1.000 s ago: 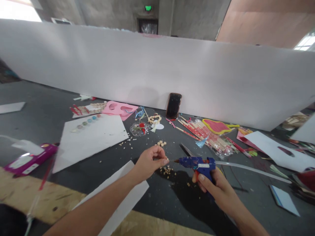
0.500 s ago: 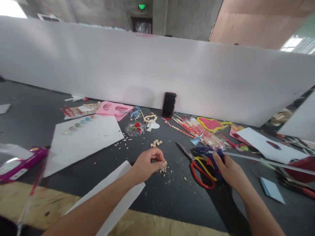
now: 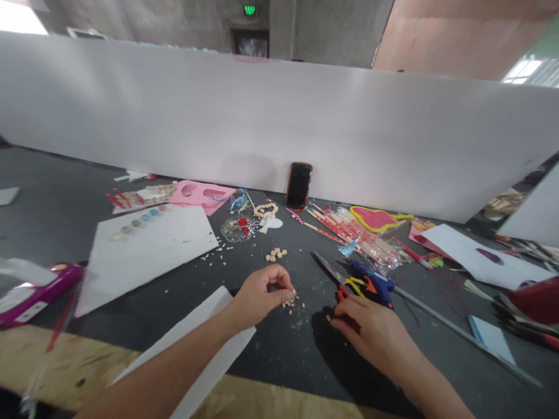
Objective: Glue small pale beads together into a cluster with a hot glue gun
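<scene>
My left hand (image 3: 264, 294) is closed in a pinch on a small pale wooden bead (image 3: 293, 291), low over a loose pile of beads (image 3: 289, 303). Just behind it lies a cluster of beads (image 3: 276, 254) joined in flower shapes. My right hand (image 3: 371, 329) hangs over the tabletop with thumb and fingers apart, close to a single bead (image 3: 328, 318). It covers the handles of the scissors (image 3: 331, 269). Beyond it, the blue hot glue gun (image 3: 378, 283) lies on the table, a long glue stick (image 3: 458, 331) running out of its back.
A phone (image 3: 299, 185) leans against the white partition (image 3: 279, 116). Red-patterned sticks (image 3: 332, 227) in plastic and a yellow-edged pink shape (image 3: 375, 219) lie at the back right. White boards (image 3: 148, 244) and a purple glue gun (image 3: 41, 294) are on the left.
My right hand has let go of the blue glue gun and moved left and nearer to the single bead. The glue gun now rests on the table. My left hand barely moved.
</scene>
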Available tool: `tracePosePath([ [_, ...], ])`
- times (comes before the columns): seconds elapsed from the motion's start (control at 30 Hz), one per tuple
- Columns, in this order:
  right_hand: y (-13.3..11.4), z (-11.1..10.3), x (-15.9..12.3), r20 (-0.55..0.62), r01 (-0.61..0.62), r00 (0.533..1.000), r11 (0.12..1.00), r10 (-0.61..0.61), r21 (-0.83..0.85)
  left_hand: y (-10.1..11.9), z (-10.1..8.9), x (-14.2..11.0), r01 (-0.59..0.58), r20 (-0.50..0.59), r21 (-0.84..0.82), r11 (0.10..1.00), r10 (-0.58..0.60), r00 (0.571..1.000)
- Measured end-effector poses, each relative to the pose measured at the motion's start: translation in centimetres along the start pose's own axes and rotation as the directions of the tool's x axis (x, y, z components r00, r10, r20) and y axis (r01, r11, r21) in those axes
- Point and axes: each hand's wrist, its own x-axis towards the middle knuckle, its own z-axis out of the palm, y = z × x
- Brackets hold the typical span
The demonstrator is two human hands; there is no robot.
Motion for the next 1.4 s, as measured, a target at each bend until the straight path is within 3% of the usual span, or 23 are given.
tracePosePath([
  [0.17, -0.5, 1.4, 0.2, 0.021, -0.073, 0.997, 0.993, 0.075, -0.093, 0.0, -0.4, 0.1, -0.012, -0.044, 0.008, 1.000, 0.012, 0.999],
  [0.27, -0.4, 1.7, 0.3, 0.001, -0.056, 0.998, 0.993, 0.056, -0.103, 0.1, -0.6, 0.1, -0.020, -0.071, -0.010, 1.000, 0.020, 0.997],
  [0.5, -0.5, 1.7, 0.4, -0.044, 0.007, 0.999, 0.996, -0.011, -0.092, 0.4, 0.3, -0.3, 0.008, 0.027, 0.017, 1.000, -0.008, 1.000],
  [0.77, -2.1, 0.8, 0.5, -0.261, 0.132, 0.962, 0.968, -0.074, 0.213, 0.2, 1.4, -0.7, -0.025, 0.110, 0.042, 0.999, 0.020, 0.994],
  [0.9, -3.1, 0.9, 0.4, -0.342, 0.213, 0.932, 0.947, -0.123, 0.240, 0.3, 1.8, -1.0, -0.055, 0.149, 0.029, 0.998, 0.050, 0.988],
  [1.4, -3.5, 1.3, 0.6, -0.335, 0.252, 0.923, 0.955, -0.188, 0.158, 0.6, 1.8, -1.1, -0.088, 0.195, 0.006, 0.996, 0.085, 0.977],
])
